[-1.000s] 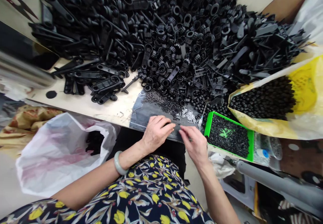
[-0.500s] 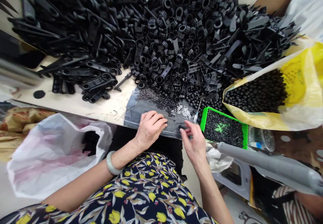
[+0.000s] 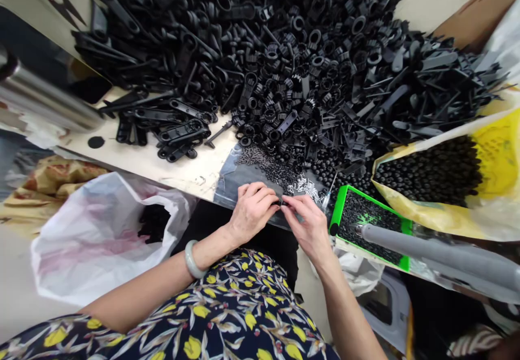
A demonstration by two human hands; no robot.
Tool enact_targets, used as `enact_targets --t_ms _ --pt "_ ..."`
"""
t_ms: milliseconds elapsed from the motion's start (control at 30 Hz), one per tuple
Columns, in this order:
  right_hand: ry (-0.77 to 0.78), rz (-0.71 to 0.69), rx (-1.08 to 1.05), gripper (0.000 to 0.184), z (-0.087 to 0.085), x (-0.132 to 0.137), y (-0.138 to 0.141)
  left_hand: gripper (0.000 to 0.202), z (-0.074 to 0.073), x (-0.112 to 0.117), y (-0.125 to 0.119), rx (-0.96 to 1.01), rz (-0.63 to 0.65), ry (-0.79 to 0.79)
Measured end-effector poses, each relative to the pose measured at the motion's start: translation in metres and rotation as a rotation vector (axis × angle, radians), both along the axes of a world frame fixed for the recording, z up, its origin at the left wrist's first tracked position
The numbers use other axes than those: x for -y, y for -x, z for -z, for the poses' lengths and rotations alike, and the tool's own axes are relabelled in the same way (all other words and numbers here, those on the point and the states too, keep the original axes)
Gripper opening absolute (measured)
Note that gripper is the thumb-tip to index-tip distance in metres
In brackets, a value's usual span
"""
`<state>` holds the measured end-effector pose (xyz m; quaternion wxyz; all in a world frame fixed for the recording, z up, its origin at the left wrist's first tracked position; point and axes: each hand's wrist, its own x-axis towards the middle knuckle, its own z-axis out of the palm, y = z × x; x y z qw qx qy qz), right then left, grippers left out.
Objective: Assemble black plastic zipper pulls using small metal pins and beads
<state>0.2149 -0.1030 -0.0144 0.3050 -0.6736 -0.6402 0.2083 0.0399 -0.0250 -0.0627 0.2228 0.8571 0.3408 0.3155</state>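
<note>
My left hand [image 3: 252,213] and my right hand [image 3: 307,223] meet fingertip to fingertip over the dark blue cloth [image 3: 227,181] at the table's front edge. Both are closed in a pinch on a small black plastic part [image 3: 280,202], mostly covered by the fingers; whether it is one piece or two I cannot make out. Just beyond the fingers lie loose small silver pins [image 3: 305,187]. Beside them is a heap of tiny dark pieces [image 3: 268,166]. A thin pointed tool [image 3: 331,188] lies right of the pins.
Behind spreads a large heap of black plastic parts [image 3: 284,62]. To the right are a green tray [image 3: 343,200] of small black bits, a grey cylindrical tool [image 3: 430,246] and a yellow bag [image 3: 498,154] of black pieces. A white bag [image 3: 81,241] hangs front left; scissors [image 3: 60,2] lie far left.
My right hand has moved left with a small black piece, and its fingertips now meet those of my left hand. The whole view has shifted slightly.
</note>
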Motion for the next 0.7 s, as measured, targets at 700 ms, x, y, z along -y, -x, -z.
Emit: enact_targets --t_ms 700 --pt "0.109 -0.197 0.423 0.028 -0.012 -0.023 0.005 0.012 0.003 0.000 0.000 -0.022 0.028 0.039"
